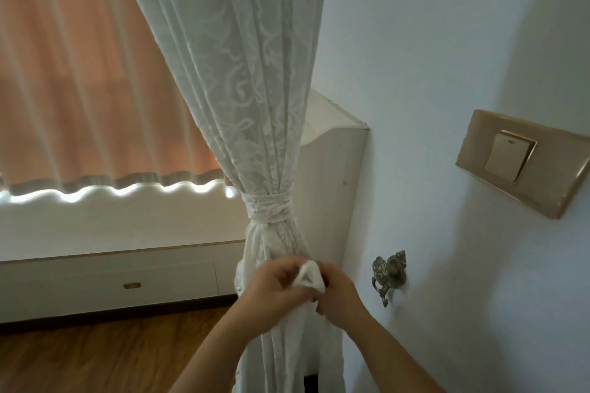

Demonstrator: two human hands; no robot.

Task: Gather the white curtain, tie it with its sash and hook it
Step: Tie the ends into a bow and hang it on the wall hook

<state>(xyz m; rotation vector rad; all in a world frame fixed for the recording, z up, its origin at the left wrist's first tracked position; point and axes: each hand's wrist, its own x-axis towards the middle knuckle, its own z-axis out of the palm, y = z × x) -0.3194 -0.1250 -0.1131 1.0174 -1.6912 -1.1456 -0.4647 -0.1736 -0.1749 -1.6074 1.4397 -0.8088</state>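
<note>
The white lace curtain [242,80] hangs gathered into one bundle, bound by its white sash [267,207] wrapped and knotted around it. Below the knot, my left hand [274,284] and my right hand [338,292] meet in front of the bundle. Both pinch a small loop of white sash fabric [309,276] between them. A metal curtain hook [388,274] is fixed to the wall just right of my right hand, with nothing on it.
An orange curtain [79,73] covers the window at left, above a white low cabinet with a drawer [111,277]. A white wooden panel [332,188] stands behind the bundle. A beige wall switch [517,163] sits at right. Wood floor lies below.
</note>
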